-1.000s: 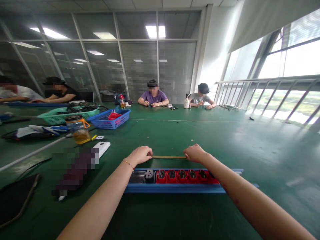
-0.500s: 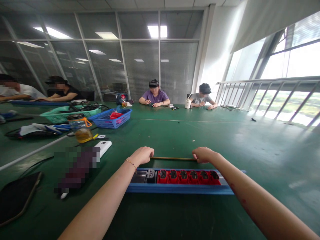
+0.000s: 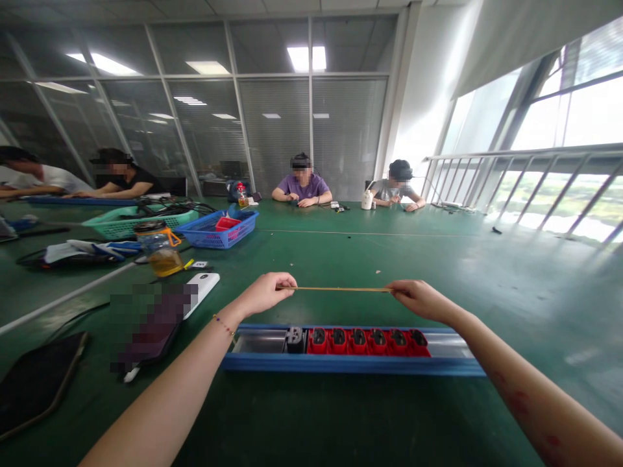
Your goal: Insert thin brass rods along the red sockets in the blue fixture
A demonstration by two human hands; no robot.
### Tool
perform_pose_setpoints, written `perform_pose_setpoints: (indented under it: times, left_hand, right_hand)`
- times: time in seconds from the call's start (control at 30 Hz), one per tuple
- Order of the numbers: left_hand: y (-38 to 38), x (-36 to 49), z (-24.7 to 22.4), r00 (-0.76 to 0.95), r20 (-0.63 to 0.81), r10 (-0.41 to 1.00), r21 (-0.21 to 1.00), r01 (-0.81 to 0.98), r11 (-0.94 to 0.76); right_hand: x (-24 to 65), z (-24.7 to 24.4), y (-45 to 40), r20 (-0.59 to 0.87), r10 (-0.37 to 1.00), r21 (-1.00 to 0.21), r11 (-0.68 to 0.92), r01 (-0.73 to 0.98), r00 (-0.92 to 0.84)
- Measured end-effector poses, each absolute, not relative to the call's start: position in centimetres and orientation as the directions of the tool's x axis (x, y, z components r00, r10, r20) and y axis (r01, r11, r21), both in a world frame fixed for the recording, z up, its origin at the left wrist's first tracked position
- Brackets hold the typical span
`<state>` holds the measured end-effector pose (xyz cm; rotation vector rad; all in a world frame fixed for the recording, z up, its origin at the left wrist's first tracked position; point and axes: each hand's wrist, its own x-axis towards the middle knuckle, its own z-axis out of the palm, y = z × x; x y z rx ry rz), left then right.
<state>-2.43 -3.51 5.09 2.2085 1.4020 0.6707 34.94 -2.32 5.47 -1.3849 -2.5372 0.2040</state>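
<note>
A thin, straight yellow-brown strip (image 3: 343,289) runs between my two hands; I cannot tell whether it is a stick or a stretched band. Its left end is pinched in the fingers of my left hand (image 3: 267,290). My right hand (image 3: 417,298) grips the other end between thumb and fingers. Just nearer to me lies a long blue channel (image 3: 350,367) with a silvery inside. In it stand a row of several red holders (image 3: 338,348) with black tops and, left of them, one black block with a grey top (image 3: 294,338).
On the left are a black phone-like slab (image 3: 39,379), a white device (image 3: 202,292), a lidded jar of amber liquid (image 3: 163,256), a blue basket (image 3: 219,238) and a green basket (image 3: 109,225). Several people sit along the far side of the green table (image 3: 438,259).
Both hands have risen and moved farther out, lifting the strip away from the channel's back edge. More of both channel ends now shows.
</note>
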Motion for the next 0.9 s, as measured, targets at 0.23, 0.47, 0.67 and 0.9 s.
perform_pose_setpoints:
  times: [0.23, 0.47, 0.67, 0.9]
  left_hand:
    - [-7.9, -0.9, 6.2, 0.350, 0.069, 0.934, 0.712, 0.639, -0.291]
    - [-9.2, -0.6, 5.7, 0.278, 0.046, 0.960, 0.826, 0.529, -0.192]
    - [-10.8, -0.1, 6.5, 0.338, 0.012, 0.941, 0.839, 0.509, -0.193]
    - [-11.1, -0.3, 6.0, 0.267, 0.043, 0.963, 0.830, 0.527, -0.183]
  right_hand:
    - [34.5, 5.2, -6.2, 0.480, 0.825, -0.287, 0.469, 0.835, -0.299]
    - [35.3, 5.2, -7.6, 0.591, 0.794, -0.288, 0.372, 0.882, -0.141]
    - [36.1, 4.5, -8.6, 0.456, 0.876, -0.290, 0.312, 0.905, -0.155]
    - [35.4, 5.4, -9.9, 0.511, 0.853, -0.140, 0.204, 0.969, -0.106]
